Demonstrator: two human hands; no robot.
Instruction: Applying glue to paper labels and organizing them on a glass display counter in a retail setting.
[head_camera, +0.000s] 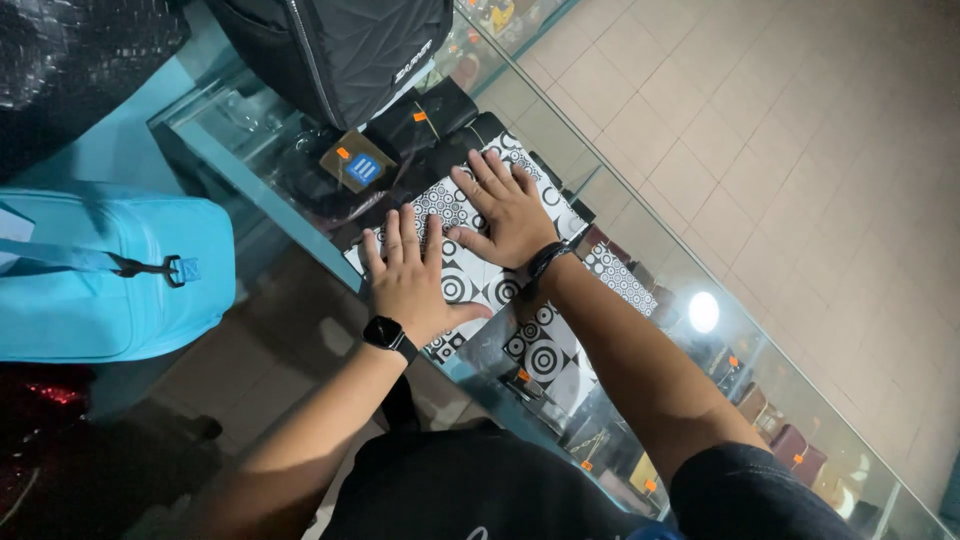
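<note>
Both hands lay flat, fingers spread, gripping nothing, pressing a flat black-and-white sheet printed with circles (470, 280) onto the glass-topped bench (640, 270). The left hand (412, 282) covered its near-left part, the right hand (508, 212) its far part. The sheet's long axis ran from far, beside the black quilted bag (340, 50), to near-right. A turquoise bag (100, 275) sat well left.

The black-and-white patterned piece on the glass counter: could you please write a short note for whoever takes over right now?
Left hand: flat, palm down, on the near part of the black-and-white patterned piece; gripping nothing.
Right hand: flat, fingers spread, on its far part.
The piece lies flat on the glass counter, under both palms.
A black quilted bag stands beyond it; a light blue bag lies to the left.
Done: the piece is laid out flat.
Left: cannot tell from this view.
</note>
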